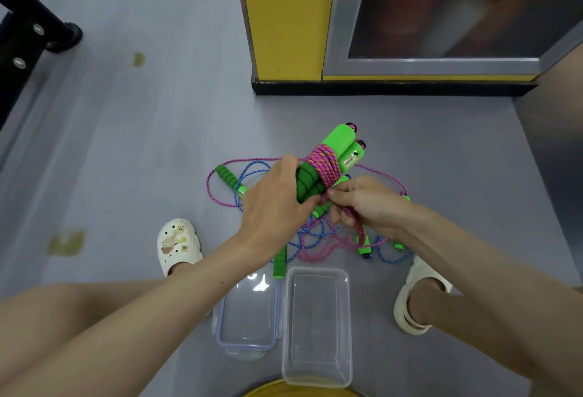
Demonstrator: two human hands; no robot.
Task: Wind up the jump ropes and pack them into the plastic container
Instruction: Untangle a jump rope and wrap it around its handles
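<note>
Left hand (274, 204) grips a pair of green handles (342, 141), fingers curled round the dark foam ends, held above the floor (157, 144). Pink rope (325, 164) is wound in tight turns round the middle of the pair. Right hand (366, 204) pinches the free pink strand just beside the left fingertips, and the strand trails down from it to the floor.

Loose ropes (315, 239), pink and blue, lie tangled on the floor under both hands. One spare handle (228, 179) lies at the pile's left edge. Another (280, 262) touches the far end of the lid (249, 317).

Container (315, 333), clear plastic, sits on the floor nearest the person. The lid lies flat just beside it on its left. Both are near the rope pile, between the feet.

White clog (178, 245) stands left of the pile, white sandal (419, 295) right of it. Yellow pillar (284, 18) stands at the floor's far edge.
</note>
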